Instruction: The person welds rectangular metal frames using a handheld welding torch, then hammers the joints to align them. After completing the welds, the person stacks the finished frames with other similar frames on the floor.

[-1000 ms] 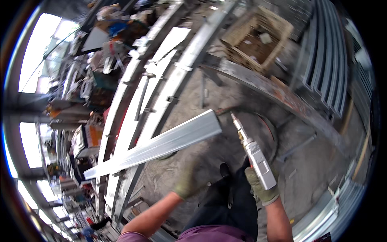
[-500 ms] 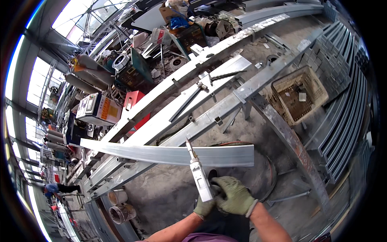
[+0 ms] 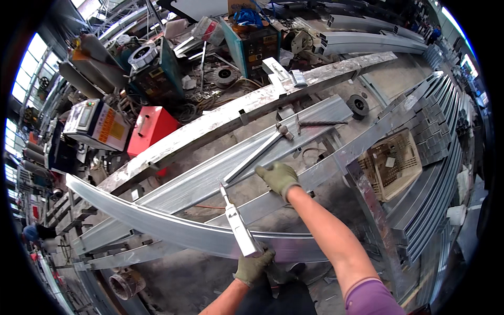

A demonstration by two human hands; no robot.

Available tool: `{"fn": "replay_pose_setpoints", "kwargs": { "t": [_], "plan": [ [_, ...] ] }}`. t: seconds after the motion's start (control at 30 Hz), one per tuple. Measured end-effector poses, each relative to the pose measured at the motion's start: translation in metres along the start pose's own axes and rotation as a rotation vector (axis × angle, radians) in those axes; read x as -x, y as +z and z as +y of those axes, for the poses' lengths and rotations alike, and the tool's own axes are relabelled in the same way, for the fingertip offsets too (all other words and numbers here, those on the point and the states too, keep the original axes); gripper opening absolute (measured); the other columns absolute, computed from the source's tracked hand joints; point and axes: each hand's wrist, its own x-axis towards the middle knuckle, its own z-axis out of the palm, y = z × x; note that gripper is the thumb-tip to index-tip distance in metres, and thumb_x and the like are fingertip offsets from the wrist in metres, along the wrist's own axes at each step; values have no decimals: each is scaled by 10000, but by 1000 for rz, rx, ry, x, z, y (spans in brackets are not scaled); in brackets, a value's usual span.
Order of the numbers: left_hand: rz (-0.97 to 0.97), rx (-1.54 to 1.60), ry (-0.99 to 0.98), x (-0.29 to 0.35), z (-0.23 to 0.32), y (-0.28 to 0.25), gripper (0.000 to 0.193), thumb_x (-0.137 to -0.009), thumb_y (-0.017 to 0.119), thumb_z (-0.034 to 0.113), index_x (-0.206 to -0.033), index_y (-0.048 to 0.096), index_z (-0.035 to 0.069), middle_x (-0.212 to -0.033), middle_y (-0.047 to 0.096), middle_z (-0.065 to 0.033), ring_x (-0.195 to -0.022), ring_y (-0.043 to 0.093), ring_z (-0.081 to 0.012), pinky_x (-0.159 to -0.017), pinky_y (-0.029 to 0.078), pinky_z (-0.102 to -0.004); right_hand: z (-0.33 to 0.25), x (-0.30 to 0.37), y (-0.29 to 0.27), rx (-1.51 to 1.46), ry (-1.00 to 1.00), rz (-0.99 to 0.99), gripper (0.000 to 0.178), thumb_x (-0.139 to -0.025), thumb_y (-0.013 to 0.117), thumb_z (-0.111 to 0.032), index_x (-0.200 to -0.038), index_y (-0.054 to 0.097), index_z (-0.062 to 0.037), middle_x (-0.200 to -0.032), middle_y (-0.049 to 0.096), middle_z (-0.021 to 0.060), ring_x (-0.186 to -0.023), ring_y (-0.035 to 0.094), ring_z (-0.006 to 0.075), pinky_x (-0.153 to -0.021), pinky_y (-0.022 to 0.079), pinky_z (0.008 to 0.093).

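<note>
My left hand [image 3: 254,266], in a green work glove, is closed round the rear of a white welding gun [image 3: 240,229]. The gun's thin nozzle points up and away over a long silvery metal profile [image 3: 173,235] lying across in front of me. My right hand [image 3: 278,178], gloved too, reaches out over the frame with its fingers partly stretched and nothing visible in them. Just beyond it a hammer [image 3: 255,153] lies on a wide metal profile [image 3: 184,181], apart from the glove. Past the hammer head rests a dark twisted rod [image 3: 323,124].
Steel rails [image 3: 336,79] form the work frame. On the right stand a plastic crate [image 3: 415,181] and stacked metal tubes [image 3: 433,194]. Beyond the frame are a red box [image 3: 157,126], a white-and-blue machine box [image 3: 97,126] and green-sided machines [image 3: 252,47]. A dirty bucket [image 3: 126,283] stands lower left.
My right hand has left the welding gun and reached forward toward the hammer. The left hand still holds the gun, now lower and further left in view. The whole view has shifted.
</note>
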Motion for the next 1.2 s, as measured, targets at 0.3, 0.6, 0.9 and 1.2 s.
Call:
{"fn": "replay_pose_setpoints", "kwargs": {
  "t": [0.3, 0.6, 0.9, 1.2],
  "plan": [
    [91, 139, -106, -10, -24, -6, 305, -873, 887, 200, -1049, 724, 12, -918, 764, -67, -824, 732, -158, -764, 609, -347, -43, -114, 48, 119, 164, 113, 824, -959, 591, -740, -1252, 764, 10, -1297, 723, 293, -1248, 697, 417, -1021, 558, 515],
    [97, 212, -60, -9, -11, -6, 253, -896, 847, 92, -1051, 662, 15, -896, 706, -67, -782, 690, -158, -690, 583, -341, -24, -117, 46, -201, 171, 252, 549, -809, 679, -464, -917, 776, 66, -898, 761, 292, -886, 759, 440, -839, 567, 505],
    [77, 336, -56, -13, -11, -1, 181, -944, 792, 65, -1078, 677, 23, -918, 755, -90, -810, 731, -176, -719, 592, -329, 59, 37, -75, -1213, 52, 62, 313, -1046, 641, -301, -988, 725, -6, -791, 697, 70, -609, 653, 185, -586, 561, 357],
    [132, 151, 46, -19, -15, 3, 193, -976, 743, 197, -1016, 692, 15, -849, 753, -120, -716, 722, -217, -675, 593, -359, 243, 321, -94, -986, 227, 445, 322, -1086, 669, -346, -1044, 689, -28, -661, 583, -4, -492, 535, 73, -436, 408, 262]
  ]
}}
